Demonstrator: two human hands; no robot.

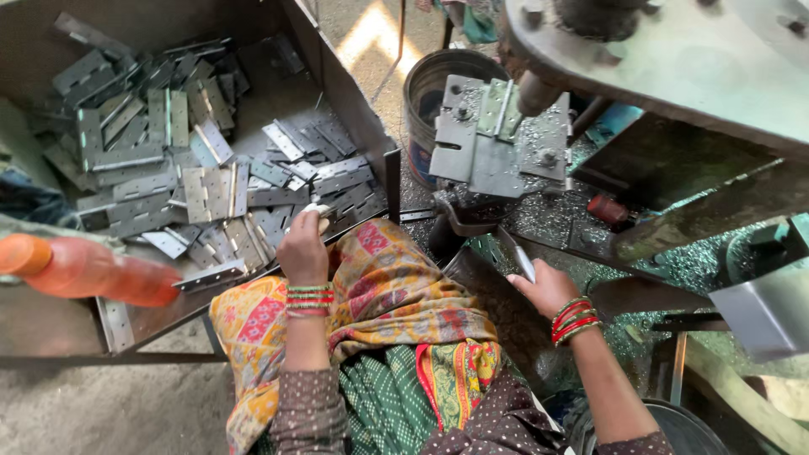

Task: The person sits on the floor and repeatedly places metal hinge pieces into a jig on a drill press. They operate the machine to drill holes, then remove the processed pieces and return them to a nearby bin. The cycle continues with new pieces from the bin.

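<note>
Orange plastic bottle [84, 270] at far left; metal bin [354, 93] heaped with flat grey steel hinge plates [211, 190], judged stiff, thin, light singly, slick and sharp-edged, best pinched across the flat faces near one end. Left hand [303, 248] at bin's near rim, fingers closed on a small pale piece, hinge or not cannot tell; right hand [548, 286] beside press, fingers curled round a thin metal strip [522, 259]; hinge [499, 109] seated on press plate [472, 152] under the ram
</note>
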